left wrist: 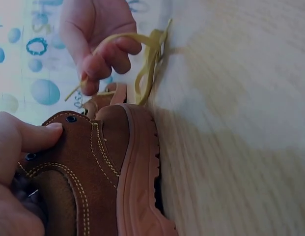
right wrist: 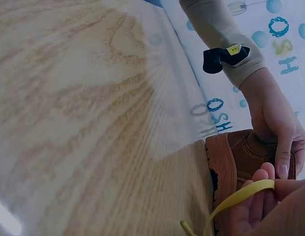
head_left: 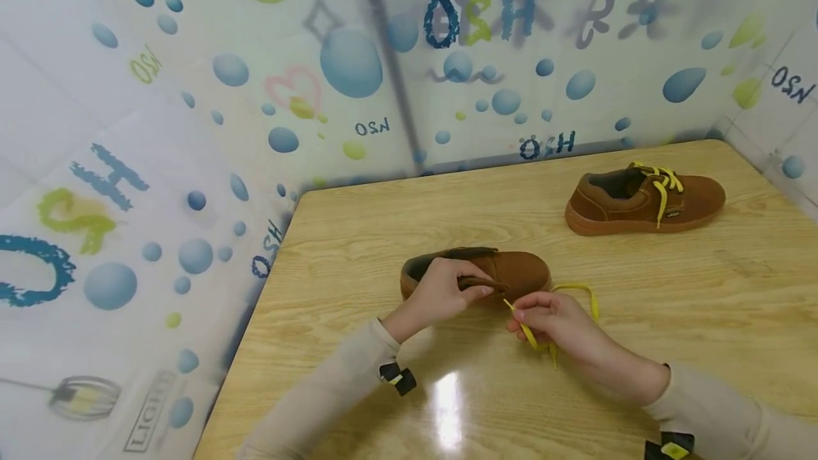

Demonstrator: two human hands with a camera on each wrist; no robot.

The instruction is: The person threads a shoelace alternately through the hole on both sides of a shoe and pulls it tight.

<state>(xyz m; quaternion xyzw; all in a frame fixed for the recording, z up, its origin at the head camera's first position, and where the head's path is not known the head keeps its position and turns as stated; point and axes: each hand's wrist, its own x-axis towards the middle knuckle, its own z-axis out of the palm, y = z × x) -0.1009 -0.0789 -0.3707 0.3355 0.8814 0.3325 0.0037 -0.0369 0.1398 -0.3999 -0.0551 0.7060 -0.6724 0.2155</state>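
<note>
A brown shoe (head_left: 520, 272) lies on the table in front of me, its toe to the right, with no lace seen in its eyelets. My left hand (head_left: 441, 297) pinches the near eyelet flap between thumb and fingers; the left wrist view shows the thumb beside a dark eyelet (left wrist: 70, 119). Just right of that flap, my right hand (head_left: 556, 321) pinches a yellow shoelace (head_left: 529, 336) close to its end. The tip sticks out toward the flap, apart from it. The rest of the lace loops behind and below the right hand onto the table.
A second brown shoe (head_left: 693, 201), laced in yellow, stands at the back right of the wooden table (head_left: 358, 226). Behind the table and along its left side hangs a white wall covering (head_left: 255, 148) printed with drops and letters.
</note>
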